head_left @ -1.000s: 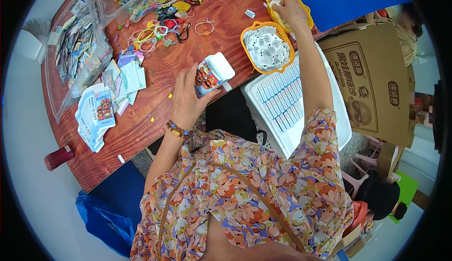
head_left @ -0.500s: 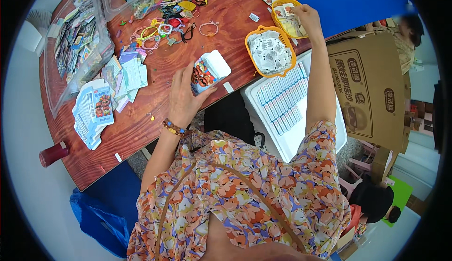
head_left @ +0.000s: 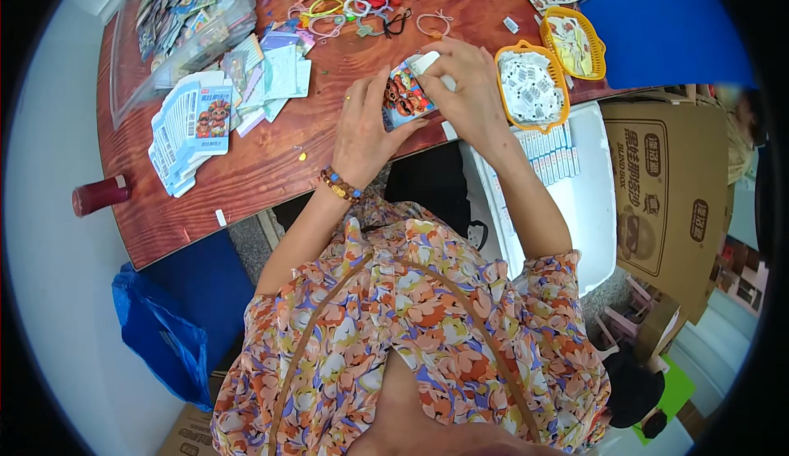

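A small cardboard box (head_left: 404, 101) with cartoon figures printed on it is held in my left hand (head_left: 362, 131), thumb along its lower edge and fingers along its far side. My right hand (head_left: 470, 98) is at the box's open end, fingers bent against the white flap (head_left: 424, 63). Whatever the right fingertips pinch is hidden behind the hand. Close to the right hand, a yellow basket (head_left: 565, 107) holds many small white packets. Behind it, a second yellow basket (head_left: 602, 47) contains small printed papers.
Flat blue printed boxes (head_left: 177, 135) lie fanned beside pastel cards (head_left: 283, 74). Colourful hair ties (head_left: 329, 8) are scattered at the back, near a clear bin (head_left: 123, 86) of packets. A white foam tray (head_left: 596, 209) with rows of small boxes stands right, beside a large carton (head_left: 670, 185).
My right hand has left the far yellow basket and come left to the box's open end. The left hand still holds the box. The whole view has shifted.
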Tool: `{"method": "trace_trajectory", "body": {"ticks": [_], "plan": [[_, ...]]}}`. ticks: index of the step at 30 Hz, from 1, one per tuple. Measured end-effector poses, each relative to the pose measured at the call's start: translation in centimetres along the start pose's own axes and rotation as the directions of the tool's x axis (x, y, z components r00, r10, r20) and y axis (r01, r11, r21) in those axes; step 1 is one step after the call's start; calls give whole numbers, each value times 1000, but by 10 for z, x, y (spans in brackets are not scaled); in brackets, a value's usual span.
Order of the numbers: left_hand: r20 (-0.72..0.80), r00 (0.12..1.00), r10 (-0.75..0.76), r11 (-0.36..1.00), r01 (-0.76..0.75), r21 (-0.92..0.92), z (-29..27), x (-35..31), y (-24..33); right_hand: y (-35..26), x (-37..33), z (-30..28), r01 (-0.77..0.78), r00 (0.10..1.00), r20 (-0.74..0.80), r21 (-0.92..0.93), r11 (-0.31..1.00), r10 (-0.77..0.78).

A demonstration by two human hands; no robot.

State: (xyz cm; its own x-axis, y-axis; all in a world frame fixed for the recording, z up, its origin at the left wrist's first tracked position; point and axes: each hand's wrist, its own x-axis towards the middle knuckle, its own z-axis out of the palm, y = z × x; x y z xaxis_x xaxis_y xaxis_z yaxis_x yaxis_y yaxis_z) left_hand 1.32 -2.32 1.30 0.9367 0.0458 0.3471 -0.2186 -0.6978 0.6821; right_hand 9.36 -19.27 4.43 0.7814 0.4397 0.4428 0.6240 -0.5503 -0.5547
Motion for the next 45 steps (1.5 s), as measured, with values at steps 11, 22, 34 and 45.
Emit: {"method": "trace_trajectory", "body": {"ticks": [11,22,34,45], "plan": [[-99,992,-72,995,64,-81,5,-1,-9,-32,-35,13,2,963,-267,-109,994,-31],[-266,958,-103,962,28,-273,12,-3,-4,-49,-26,29,25,972,-233,137,990,8],[-277,952,-131,979,81,-187,7,-1,-4,-41,-28,51,-5,967,-246,222,975,61],[-47,981,-189,767,117,-631,-24,-9,-25,-18,-27,27,-252,967,190,608,753,170]]}}
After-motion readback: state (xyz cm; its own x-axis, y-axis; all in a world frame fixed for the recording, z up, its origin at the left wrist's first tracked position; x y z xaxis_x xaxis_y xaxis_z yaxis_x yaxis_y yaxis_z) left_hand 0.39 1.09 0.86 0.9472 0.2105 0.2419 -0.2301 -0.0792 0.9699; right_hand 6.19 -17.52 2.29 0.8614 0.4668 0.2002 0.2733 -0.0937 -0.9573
